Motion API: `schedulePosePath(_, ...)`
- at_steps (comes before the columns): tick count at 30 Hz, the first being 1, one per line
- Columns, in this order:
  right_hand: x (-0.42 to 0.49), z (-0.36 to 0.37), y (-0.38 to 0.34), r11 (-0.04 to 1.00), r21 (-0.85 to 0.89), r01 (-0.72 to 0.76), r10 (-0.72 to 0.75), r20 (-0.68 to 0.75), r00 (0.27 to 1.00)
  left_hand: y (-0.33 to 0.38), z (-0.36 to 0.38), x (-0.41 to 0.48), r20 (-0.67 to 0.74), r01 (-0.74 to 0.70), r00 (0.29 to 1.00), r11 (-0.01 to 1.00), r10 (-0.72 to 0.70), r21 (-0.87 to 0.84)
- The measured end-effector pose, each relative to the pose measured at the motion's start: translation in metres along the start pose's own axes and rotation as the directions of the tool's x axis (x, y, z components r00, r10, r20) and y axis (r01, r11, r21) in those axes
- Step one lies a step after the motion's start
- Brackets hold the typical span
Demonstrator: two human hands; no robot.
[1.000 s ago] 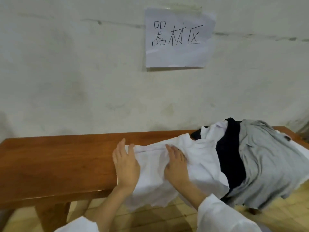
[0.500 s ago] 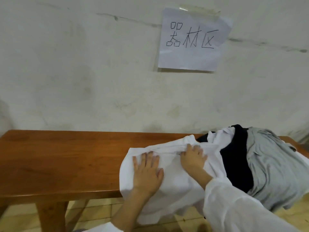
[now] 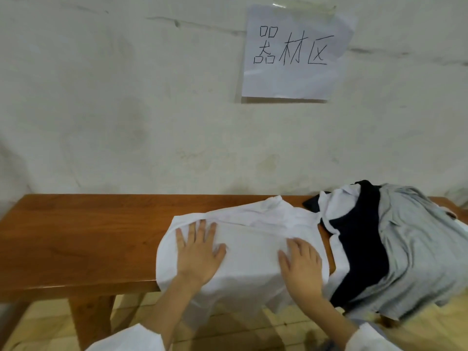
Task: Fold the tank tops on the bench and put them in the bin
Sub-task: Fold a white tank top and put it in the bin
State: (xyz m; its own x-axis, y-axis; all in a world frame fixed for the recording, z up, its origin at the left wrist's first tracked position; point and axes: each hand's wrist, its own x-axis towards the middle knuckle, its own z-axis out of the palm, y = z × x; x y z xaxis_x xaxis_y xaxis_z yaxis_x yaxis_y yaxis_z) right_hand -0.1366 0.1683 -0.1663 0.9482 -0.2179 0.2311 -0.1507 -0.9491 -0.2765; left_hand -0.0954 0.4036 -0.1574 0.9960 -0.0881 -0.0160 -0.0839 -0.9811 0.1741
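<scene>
A white tank top (image 3: 250, 247) lies spread across the wooden bench (image 3: 76, 236), its lower part hanging over the front edge. My left hand (image 3: 198, 252) presses flat on its left side with fingers straight. My right hand (image 3: 301, 262) lies flat on its right side. To the right sits a heap of garments: a black tank top (image 3: 359, 239) and a grey one (image 3: 420, 249) draped over the bench end, with another white piece (image 3: 339, 198) among them. No bin is in view.
A plastered wall rises right behind the bench, with a paper sign (image 3: 293, 51) taped to it. The left half of the bench top shows bare wood. Below the bench are its leg (image 3: 91, 323) and a tiled floor (image 3: 240, 325).
The white tank top now lies smoother and flatter. My left hand has slid right onto the fabric. My right hand has come back from the far edge to the near right side, palm flat.
</scene>
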Motion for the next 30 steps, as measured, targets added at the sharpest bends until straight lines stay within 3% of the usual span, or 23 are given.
schedulePosePath(5, 0.039, 0.008, 0.007, 0.978, -0.151, 0.141, -0.096, 0.276, 0.957, -0.002, -0.001, 0.011, -0.005, -0.015, 1.0, 0.999, 0.015, 0.03)
schedulePosePath(8, 0.077, 0.013, 0.004, 0.96, -0.179, 0.216, -0.146, 0.339, 0.929, -0.01, 0.0, 0.033, -0.02, -0.019, 1.0, 0.999, 0.019, 0.034)
schedulePosePath(16, 0.142, 0.032, -0.005, 0.939, -0.169, 0.3, -0.227, 0.353, 0.908, -0.02, 0.0, 0.098, -0.011, 0.062, 0.998, 0.997, -0.062, 0.051)
schedulePosePath(22, 0.109, 0.026, -0.001, 0.96, -0.146, 0.238, -0.192, 0.277, 0.942, -0.014, -0.003, 0.087, -0.026, 0.022, 0.999, 1.0, -0.021, 0.021)
schedulePosePath(30, 0.045, 0.007, 0.008, 0.97, -0.164, 0.182, -0.122, 0.322, 0.939, -0.008, -0.002, 0.03, 0.039, -0.039, 0.999, 0.998, 0.037, 0.055)
